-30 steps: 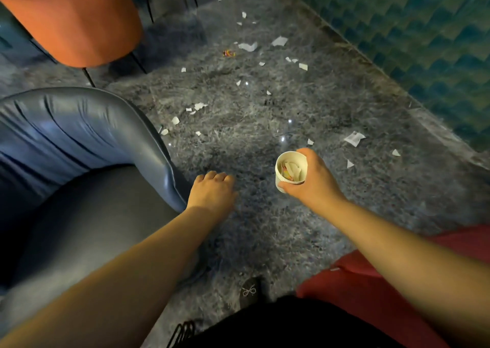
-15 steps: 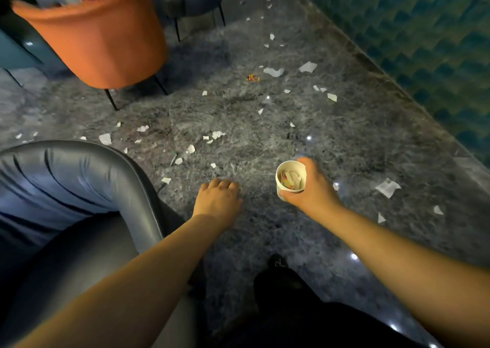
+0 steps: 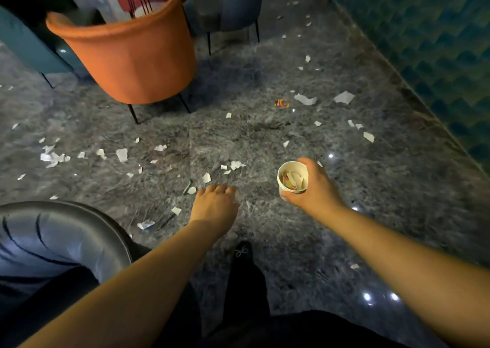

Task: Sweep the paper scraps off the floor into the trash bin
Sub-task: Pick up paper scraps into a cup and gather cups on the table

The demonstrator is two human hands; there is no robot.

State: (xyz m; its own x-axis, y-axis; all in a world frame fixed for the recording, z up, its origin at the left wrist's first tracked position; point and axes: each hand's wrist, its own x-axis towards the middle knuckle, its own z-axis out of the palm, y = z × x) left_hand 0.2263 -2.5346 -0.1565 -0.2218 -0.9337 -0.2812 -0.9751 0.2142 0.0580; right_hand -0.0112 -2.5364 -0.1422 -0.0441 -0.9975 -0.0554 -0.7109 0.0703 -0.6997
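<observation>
Paper cup [image 3: 292, 180] in right hand [image 3: 315, 188] grip, scraps [image 3: 294, 180] inside

The right hand [image 3: 315, 188] grips a paper cup [image 3: 292, 179] that has scraps and a coloured wrapper inside, its mouth tipped toward the camera. The left hand [image 3: 216, 202] reaches forward over the grey marbled floor [image 3: 371, 202], fingers loosely extended and holding nothing. White paper scraps [image 3: 122, 154] lie scattered across the floor, with a small red and yellow wrapper [image 3: 281, 103] farther off. An orange chair [image 3: 127, 56] stands beyond, a dark blue chair [image 3: 53, 236] at lower left, and a teal wall [image 3: 437, 42] runs along the right.
</observation>
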